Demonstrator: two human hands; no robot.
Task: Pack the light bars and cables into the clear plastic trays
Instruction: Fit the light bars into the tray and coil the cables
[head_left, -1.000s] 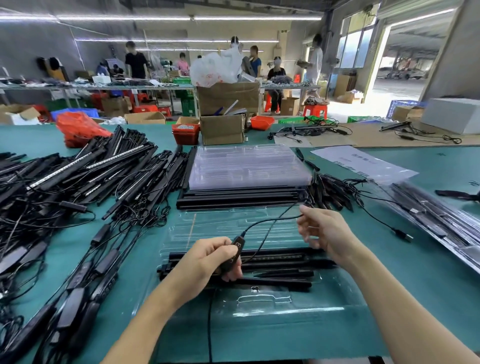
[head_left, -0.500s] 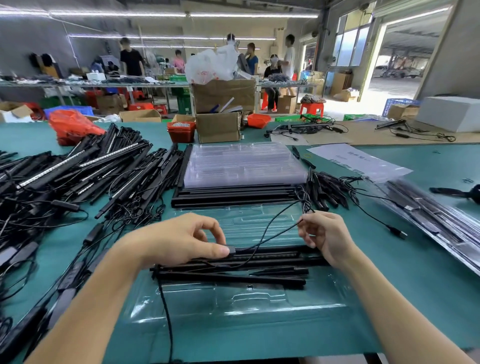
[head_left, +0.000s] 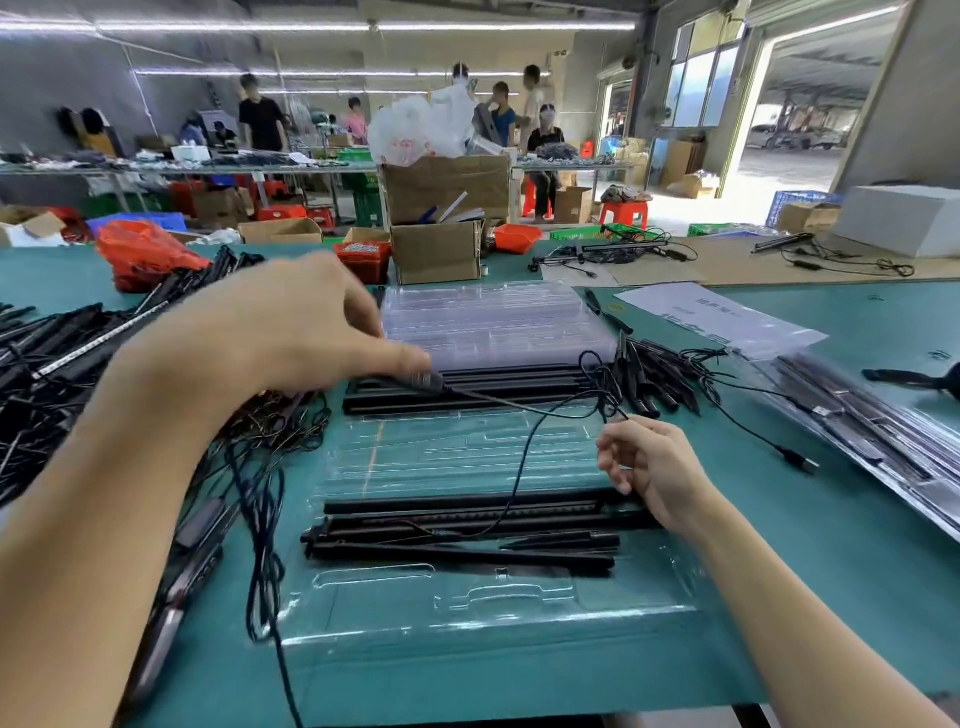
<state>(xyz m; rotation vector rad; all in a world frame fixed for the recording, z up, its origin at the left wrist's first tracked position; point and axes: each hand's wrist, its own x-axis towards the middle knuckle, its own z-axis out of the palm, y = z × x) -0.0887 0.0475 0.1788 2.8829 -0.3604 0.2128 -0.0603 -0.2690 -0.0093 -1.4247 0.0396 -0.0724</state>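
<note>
Below our hands the clear tray (head_left: 467, 618) holds a few light bars (head_left: 467, 512); cable slot looks unfilled. Right hand (head_left: 649, 462) pinches the cable (head_left: 524, 452), left hand (head_left: 291, 332) grips its inline plug (head_left: 423, 381). Beyond: empty trays (head_left: 488, 325), loose bars (head_left: 78, 358) unpacked.

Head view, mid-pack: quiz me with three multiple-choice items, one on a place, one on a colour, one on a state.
1. The stack of empty clear trays lies:
A. beyond the open tray
B. under the right hand
C. on the paper sheet

2. The table mat is:
A. red
B. teal green
C. white

3. The left hand is:
A. flat on the mat
B. pinching the cable's inline plug
C. empty and relaxed

Key: 1 A, the stack sits behind the open tray and the black bars; 2 B, teal shows all around; 3 B, thumb and fingers pinch the inline plug of the black cable.
</note>
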